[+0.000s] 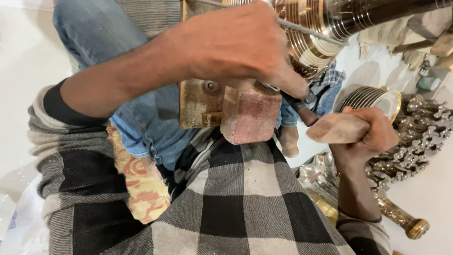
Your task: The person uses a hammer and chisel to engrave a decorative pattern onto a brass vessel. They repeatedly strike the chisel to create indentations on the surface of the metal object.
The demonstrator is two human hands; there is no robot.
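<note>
- The ribbed metal vessel (325,23), brown and silver with fine rings, lies across the upper right of the frame, above a rusty metal rest (200,101) and a reddish block (250,118) in the centre.
- The thin metal rod (306,32) crosses the ribbed surface at the top.
- The left hand (236,45), upper centre, is closed and presses down near the vessel; its fingers hide what they grip.
- The right hand (365,130), at the right, is closed around a wooden handle (335,128) that points toward the vessel.
- To do this well, I think, the left hand should keep the tool firm on the rest while the right guides the handle evenly.
- Behind the right hand stands a ringed metal cup (377,97); ornate silver pieces (420,132) lie at the right edge, and a brass-tipped part (406,222) lower right.
</note>
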